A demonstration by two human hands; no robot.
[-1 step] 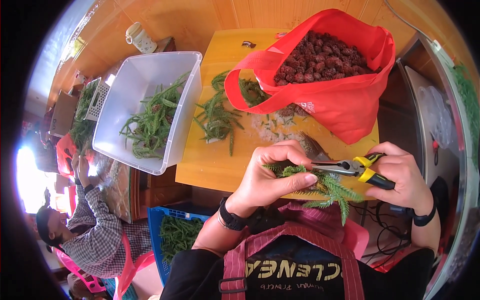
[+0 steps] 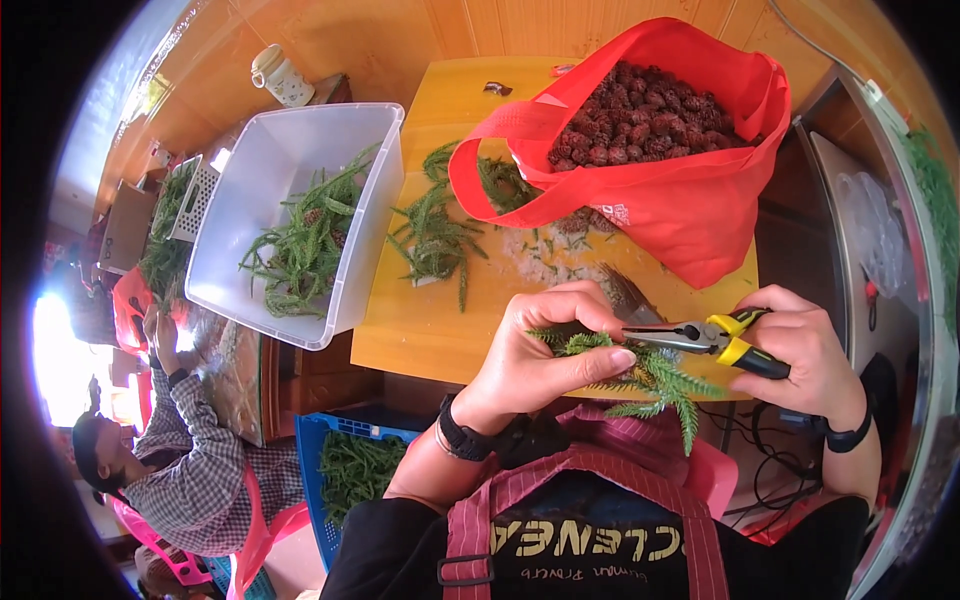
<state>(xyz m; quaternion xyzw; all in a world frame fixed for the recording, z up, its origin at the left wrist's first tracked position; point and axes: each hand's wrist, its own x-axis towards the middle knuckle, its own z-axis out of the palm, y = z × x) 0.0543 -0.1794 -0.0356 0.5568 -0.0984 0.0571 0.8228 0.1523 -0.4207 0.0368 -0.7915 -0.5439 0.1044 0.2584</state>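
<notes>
Between the thumb and fingers of my left hand (image 2: 540, 345) is a green artificial pine sprig (image 2: 668, 378), its needled tips hanging past the table's near edge. My right hand (image 2: 808, 350) is closed on the yellow-and-black handles of a pair of pliers (image 2: 690, 337). The plier jaws point left and lie just above the sprig, close to my left fingertips. What the jaws grip, if anything, I cannot make out. A red bag (image 2: 690, 215) full of dark brown pine cones (image 2: 640, 115) stands beyond my hands.
On the yellow table (image 2: 400, 345) lie loose green sprigs (image 2: 435, 235) and whitish scraps. A clear plastic bin (image 2: 230, 290) holding sprigs is at left. Below it sits a blue crate (image 2: 312, 470) of greenery. Another person (image 2: 190, 480) works at far left. Cables (image 2: 775, 470) hang at right.
</notes>
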